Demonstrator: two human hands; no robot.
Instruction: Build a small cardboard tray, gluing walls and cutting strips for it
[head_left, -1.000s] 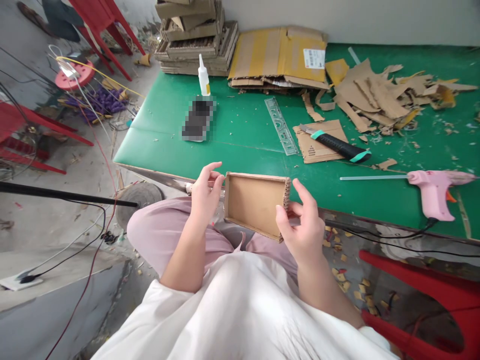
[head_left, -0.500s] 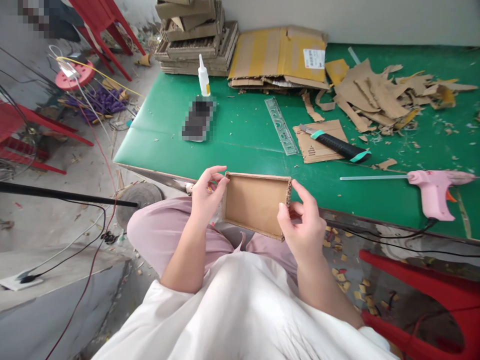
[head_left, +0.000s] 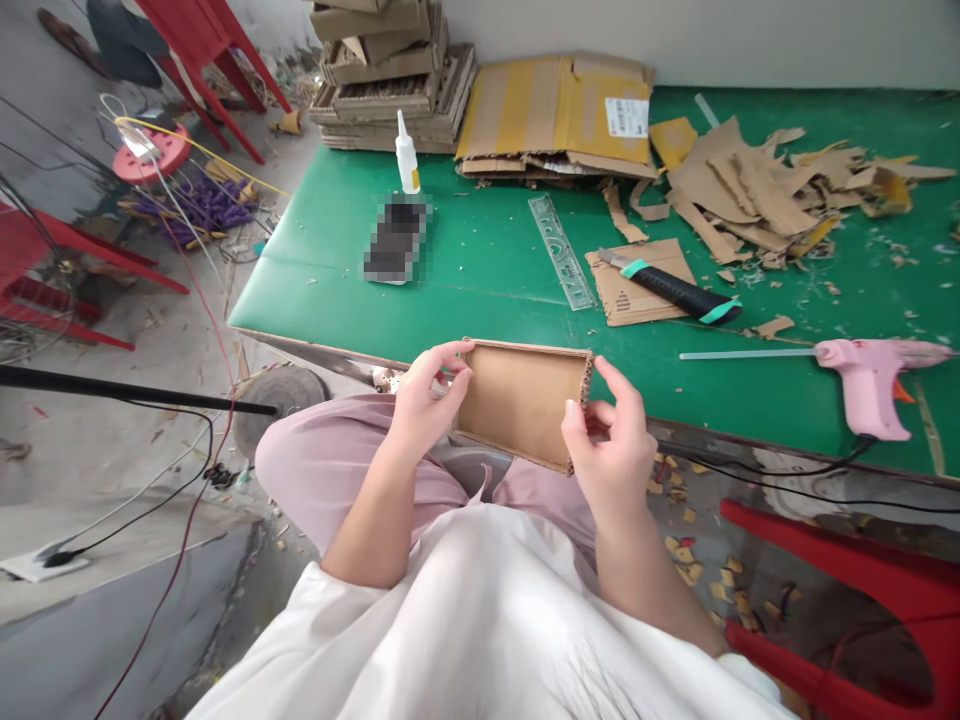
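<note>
A shallow open cardboard tray [head_left: 521,400] is held over my lap, just in front of the green table's [head_left: 480,280] near edge. My left hand [head_left: 424,405] grips its left wall, thumb and fingers pinched on the rim. At the tray's right wall my right hand [head_left: 611,445] is closed on the corrugated edge. The tray's inside faces up and holds nothing.
On the table lie a pink glue gun [head_left: 874,375] with a glue stick, a black and teal utility knife [head_left: 679,292] on a cardboard piece, a clear ruler [head_left: 562,250], a white glue bottle [head_left: 407,158], cardboard scraps [head_left: 765,185] and stacked cardboard [head_left: 390,70]. A red stool [head_left: 862,600] stands at right.
Both hands have lifted the tray slightly up and to the right. My left fingers have closed from spread to pinching the left rim.
</note>
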